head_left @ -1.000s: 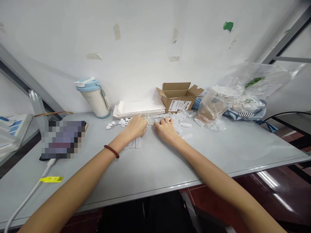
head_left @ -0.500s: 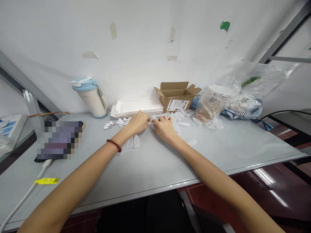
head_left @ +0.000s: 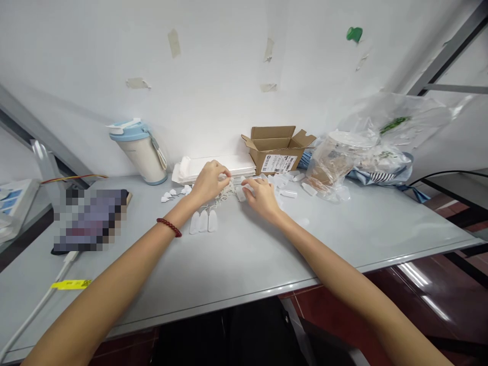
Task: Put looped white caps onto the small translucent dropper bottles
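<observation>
Over a tangle of thin pale strings [head_left: 227, 190] hovers my left hand [head_left: 209, 182], its thumb and curled index finger apart, with nothing visible between them. My right hand [head_left: 262, 197] rests beside a heap of small translucent plastic sleeves [head_left: 280, 180]. Its bent fingers and thumb are separated, close to a translucent piece [head_left: 240, 193], and I cannot tell whether they touch it. Three rounded translucent sleeves [head_left: 203, 221] lie side by side in front of my left hand. Small white caps [head_left: 166, 196], some with thin stems, sit left of that hand, which partly hides them.
White flat trays [head_left: 213, 166] are stacked against the wall, next to an open cardboard box [head_left: 278, 161]. A tumbler [head_left: 139, 152] and a charging phone [head_left: 91, 221] stand left; a plastic-bagged container [head_left: 333, 162] sits right. The table's front edge [head_left: 267, 292] runs below my forearms.
My hands have moved apart slightly. The left shifted left and its fingers opened, uncovering strings and the three sleeves; the right hand's thumb and fingers have spread.
</observation>
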`<state>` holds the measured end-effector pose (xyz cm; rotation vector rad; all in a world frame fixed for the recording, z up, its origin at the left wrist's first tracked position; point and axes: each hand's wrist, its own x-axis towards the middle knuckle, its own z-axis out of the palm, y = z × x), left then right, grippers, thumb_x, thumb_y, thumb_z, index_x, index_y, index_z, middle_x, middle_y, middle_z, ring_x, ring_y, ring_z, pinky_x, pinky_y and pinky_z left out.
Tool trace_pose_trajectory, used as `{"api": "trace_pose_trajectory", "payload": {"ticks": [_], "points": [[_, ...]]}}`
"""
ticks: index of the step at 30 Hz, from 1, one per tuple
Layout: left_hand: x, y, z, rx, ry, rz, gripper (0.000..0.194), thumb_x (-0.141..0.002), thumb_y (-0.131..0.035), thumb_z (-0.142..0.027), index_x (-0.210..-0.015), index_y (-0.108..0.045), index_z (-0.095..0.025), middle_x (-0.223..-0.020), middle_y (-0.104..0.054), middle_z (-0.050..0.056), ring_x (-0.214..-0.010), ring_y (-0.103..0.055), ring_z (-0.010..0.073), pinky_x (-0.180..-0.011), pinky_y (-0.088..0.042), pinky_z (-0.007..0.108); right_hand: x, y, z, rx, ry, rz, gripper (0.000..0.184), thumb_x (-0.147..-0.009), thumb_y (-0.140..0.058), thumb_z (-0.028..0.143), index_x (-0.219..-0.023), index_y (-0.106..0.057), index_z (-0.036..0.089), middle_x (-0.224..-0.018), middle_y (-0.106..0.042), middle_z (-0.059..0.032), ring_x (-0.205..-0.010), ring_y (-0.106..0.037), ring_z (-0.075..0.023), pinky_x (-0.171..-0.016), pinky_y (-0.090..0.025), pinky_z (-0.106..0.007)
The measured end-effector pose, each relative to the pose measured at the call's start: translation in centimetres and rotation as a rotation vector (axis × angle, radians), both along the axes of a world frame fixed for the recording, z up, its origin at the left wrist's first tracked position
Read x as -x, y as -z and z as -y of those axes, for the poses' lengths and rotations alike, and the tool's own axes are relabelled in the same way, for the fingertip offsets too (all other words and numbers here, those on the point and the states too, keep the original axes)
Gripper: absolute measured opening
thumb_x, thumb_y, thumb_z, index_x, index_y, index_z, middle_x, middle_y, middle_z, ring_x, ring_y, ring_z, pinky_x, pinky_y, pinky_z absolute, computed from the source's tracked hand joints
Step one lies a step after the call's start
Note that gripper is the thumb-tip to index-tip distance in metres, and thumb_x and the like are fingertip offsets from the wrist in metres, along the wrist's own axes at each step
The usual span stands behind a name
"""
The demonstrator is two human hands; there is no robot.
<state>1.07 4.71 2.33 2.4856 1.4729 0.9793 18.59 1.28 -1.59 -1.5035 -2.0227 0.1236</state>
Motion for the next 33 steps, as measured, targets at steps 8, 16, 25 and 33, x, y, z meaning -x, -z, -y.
{"api": "trace_pose_trajectory", "payload": {"ticks": [8, 16, 25, 33], "points": [[2.7, 0.1, 2.9, 0.453, -0.114, 0.889, 0.017, -0.064, -0.071, -0.025, -0.074, -0.066, -0.012, -0.066, -0.065, 0.003, -0.059, -0.057, 0.0127, -0.059, -0.045, 0.026, 0.7, -0.2, 0.9, -0.004, -0.235, -0.401, 0.014, -0.082, -0.051, 0.023, -0.090, -0.062, 0.019, -0.075, -0.060, -0.0014, -0.074, -0.055, -0.0163, -0.070, -0.041, -0.028], [3.6, 1.8, 5.4, 0.707, -0.012, 1.156, 0.022, -0.057, -0.082, -0.025, -0.072, -0.072, -0.012, -0.077, -0.070, 0.006, -0.071, -0.064, 0.0135, -0.079, -0.052, 0.029, 1.8, -0.6, 2.8, 0.208, -0.402, -0.485, 0.014, -0.077, -0.059, 0.026, -0.088, -0.055, 0.019, -0.075, -0.060, 0.0005, -0.069, -0.054, -0.0128, -0.067, -0.043, -0.027], [3.7, 1.4, 6.3, 0.756, 0.018, 1.119, 0.023, -0.060, -0.079, -0.026, -0.078, -0.072, -0.013, -0.075, -0.067, 0.002, -0.069, -0.061, 0.0106, -0.080, -0.052, 0.030, 2.3, -0.3, 3.3, 0.305, -0.456, -0.594, 0.022, -0.075, -0.064, 0.027, -0.092, -0.051, 0.021, -0.081, -0.061, -0.0003, -0.076, -0.057, -0.0138, -0.074, -0.045, -0.030], [3.4, 1.1, 6.9, 0.803, 0.037, 1.016, 0.018, -0.070, -0.072, -0.028, -0.082, -0.071, -0.015, -0.076, -0.064, 0.002, -0.072, -0.061, 0.0114, -0.075, -0.052, 0.029, 2.4, -0.6, 3.6, 0.349, -0.458, -0.670, 0.023, -0.074, -0.064, 0.028, -0.091, -0.051, 0.020, -0.079, -0.062, -0.0003, -0.076, -0.058, -0.0142, -0.070, -0.044, -0.029]]}}
